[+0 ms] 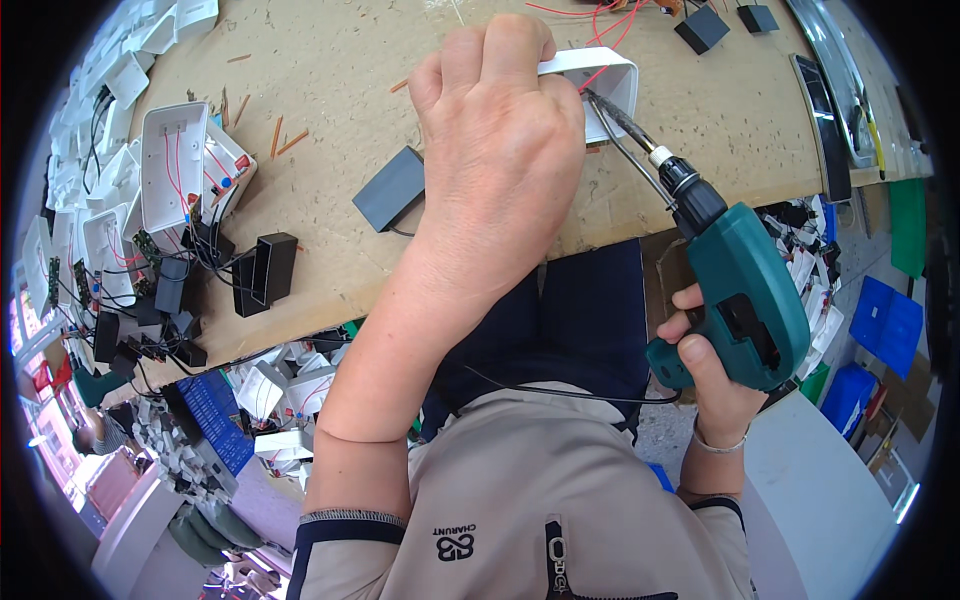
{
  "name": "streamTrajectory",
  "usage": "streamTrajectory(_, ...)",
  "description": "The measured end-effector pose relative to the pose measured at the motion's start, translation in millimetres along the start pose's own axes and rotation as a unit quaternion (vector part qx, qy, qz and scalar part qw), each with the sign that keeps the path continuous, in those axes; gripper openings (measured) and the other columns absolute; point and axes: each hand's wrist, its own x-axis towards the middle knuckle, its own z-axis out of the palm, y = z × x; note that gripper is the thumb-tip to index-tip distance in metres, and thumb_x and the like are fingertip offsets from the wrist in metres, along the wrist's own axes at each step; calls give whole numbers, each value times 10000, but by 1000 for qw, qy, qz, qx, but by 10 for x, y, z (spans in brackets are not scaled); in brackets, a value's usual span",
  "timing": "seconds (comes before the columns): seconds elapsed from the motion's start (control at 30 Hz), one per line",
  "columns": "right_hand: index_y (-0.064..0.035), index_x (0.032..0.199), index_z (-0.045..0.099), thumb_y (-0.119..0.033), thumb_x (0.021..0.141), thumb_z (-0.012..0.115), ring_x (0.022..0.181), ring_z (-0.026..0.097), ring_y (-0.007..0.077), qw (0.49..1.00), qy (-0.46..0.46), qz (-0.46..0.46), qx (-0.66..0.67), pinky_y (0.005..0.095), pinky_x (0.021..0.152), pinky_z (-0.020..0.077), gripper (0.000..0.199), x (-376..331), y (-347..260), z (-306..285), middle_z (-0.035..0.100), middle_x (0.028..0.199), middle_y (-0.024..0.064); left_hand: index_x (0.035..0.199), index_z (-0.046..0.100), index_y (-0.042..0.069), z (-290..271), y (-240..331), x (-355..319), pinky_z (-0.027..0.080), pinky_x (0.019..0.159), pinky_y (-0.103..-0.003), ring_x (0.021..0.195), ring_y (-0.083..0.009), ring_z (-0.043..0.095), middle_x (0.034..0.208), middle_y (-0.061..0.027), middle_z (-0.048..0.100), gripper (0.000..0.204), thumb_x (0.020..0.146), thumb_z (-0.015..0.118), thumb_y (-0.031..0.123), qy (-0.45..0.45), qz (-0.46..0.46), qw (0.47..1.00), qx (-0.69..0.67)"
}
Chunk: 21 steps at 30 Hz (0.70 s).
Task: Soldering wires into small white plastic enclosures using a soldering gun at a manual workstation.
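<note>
My left hand (495, 165) is closed on a white plastic casing (622, 85) near the far side of the table, hiding part of it. Thin red wires (628, 32) run up and out of the casing. Wrapped round the handle of a green pistol-shaped soldering gun (752, 285) is my right hand (718, 385). The gun's dark tip and thin feed tube reach into the casing's opening, beside my left fingers; the exact contact there is hidden. Just left of my left wrist lies a dark grey box (392, 188) with a black wire.
White casings with red wires (175, 165) and an open black box (265, 275) crowd the table's left side. More white casings (130, 75) are heaped farther back. Small black boxes (702, 30) lie at the far right, near a phone-like black slab (820, 125). Blue bins (886, 312) stand at right.
</note>
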Motion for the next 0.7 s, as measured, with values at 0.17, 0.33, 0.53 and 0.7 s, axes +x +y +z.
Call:
streamTrajectory(0.17,53,1112,482,-182,732,684,681,593,181,1000,-3,-1,-31,288,615,501,490,-15,10,-40,576,883,126,646,563,1,13,-23,-16,355,770,-368,871,-257,469,958,-80,503,84,661,625,56,-1,-8,1000,-4)
streamTrajectory(0.33,56,1129,474,-178,735,680,696,596,182,1000,4,5,-9,297,629,509,503,-27,-11,-18,578,900,135,648,563,-1,15,-12,-12,353,776,-368,876,-260,470,961,-82,503,80,664,621,53,-1,-12,1000,-13)
streamTrajectory(0.53,59,1147,462,-187,740,674,700,597,180,1000,6,-7,2,299,629,514,521,-40,-16,-2,581,921,147,649,563,-2,9,-13,-14,352,783,-371,881,-263,469,964,-84,504,82,669,619,54,-3,-10,1000,-19)
streamTrajectory(0.7,61,1154,457,-194,741,674,701,596,177,1000,3,-13,8,295,621,515,532,-48,-12,-4,582,935,153,646,561,-2,19,-13,-15,353,784,-372,880,-263,468,964,-84,505,86,669,619,57,-1,-7,1000,-7)
